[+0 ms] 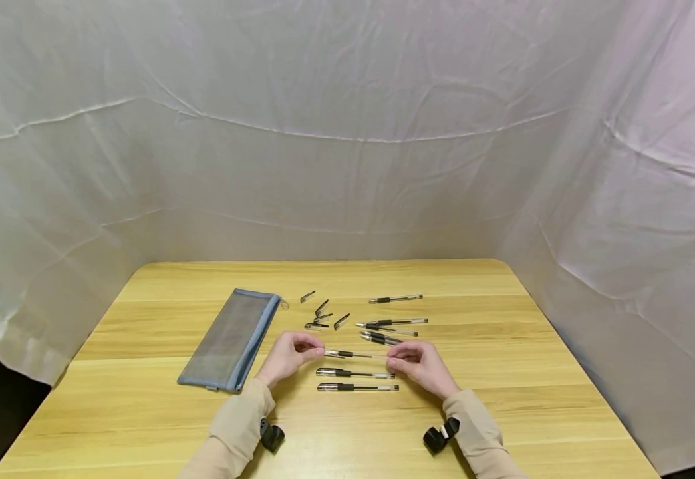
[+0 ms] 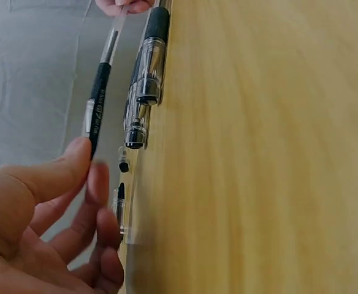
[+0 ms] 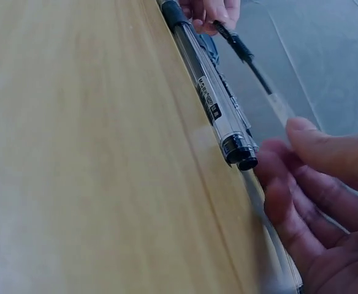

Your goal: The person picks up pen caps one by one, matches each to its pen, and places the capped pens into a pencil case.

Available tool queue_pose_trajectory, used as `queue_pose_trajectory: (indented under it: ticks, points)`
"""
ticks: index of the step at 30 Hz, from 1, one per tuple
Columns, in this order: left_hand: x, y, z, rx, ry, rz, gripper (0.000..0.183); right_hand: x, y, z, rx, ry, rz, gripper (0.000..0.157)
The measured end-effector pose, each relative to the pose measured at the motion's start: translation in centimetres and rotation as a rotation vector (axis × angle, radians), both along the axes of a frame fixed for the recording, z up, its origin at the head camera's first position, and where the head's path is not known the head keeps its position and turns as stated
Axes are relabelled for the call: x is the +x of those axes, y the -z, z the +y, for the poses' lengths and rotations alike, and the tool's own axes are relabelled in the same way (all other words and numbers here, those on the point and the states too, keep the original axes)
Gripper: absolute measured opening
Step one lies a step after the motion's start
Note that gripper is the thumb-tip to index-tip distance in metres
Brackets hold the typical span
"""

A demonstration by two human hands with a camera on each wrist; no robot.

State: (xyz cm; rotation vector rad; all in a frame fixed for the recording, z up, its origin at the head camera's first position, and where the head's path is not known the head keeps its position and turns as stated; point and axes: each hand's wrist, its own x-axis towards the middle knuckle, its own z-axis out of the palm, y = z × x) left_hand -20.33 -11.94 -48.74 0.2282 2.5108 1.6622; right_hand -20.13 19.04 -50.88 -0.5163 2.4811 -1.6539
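Note:
A gel pen (image 1: 347, 354) with a black grip spans the gap between the two hands. The left hand (image 1: 292, 356) pinches its capped end between thumb and fingers; in the left wrist view the cap clip shows beside the thumb (image 2: 75, 160). At the clear tail end, the right hand (image 1: 421, 364) pinches the barrel with thumb and forefinger, as the right wrist view also shows at the thumb (image 3: 326, 144). Just nearer to the person, two capped pens, one here (image 1: 356, 374) and the other (image 1: 357, 386) below it, lie side by side on the table (image 1: 347, 432).
Beyond the hands lie several uncapped pens, among them a far one (image 1: 395, 299) and a nearer one (image 1: 381, 338). Several loose black-and-clear caps, such as this cap (image 1: 342, 321), are scattered to their left. A blue-edged mesh zip pouch (image 1: 224, 339) lies left of the left hand.

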Motion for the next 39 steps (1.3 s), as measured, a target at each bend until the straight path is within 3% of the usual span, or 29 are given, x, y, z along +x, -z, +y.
queue_pose_trajectory:
  ticks: [6,15,23,39]
  points:
    - [0.11,0.15,0.13,-0.128,0.0,0.067,0.006,0.14,-0.1,-0.03,0.124,0.01,0.08,0.015]
    - [0.13,0.22,0.25,-0.249,-0.037,0.12,0.004,0.06,-0.01,0.13,0.209,-0.009,0.18,0.011]
    - [0.25,0.37,0.37,-0.295,-0.025,0.162,0.005,0.12,-0.24,-0.04,0.244,-0.026,0.212,0.01]
    - [0.38,0.29,0.34,-0.302,-0.035,0.146,0.004,-0.15,-0.02,0.0,0.265,-0.035,0.222,0.008]
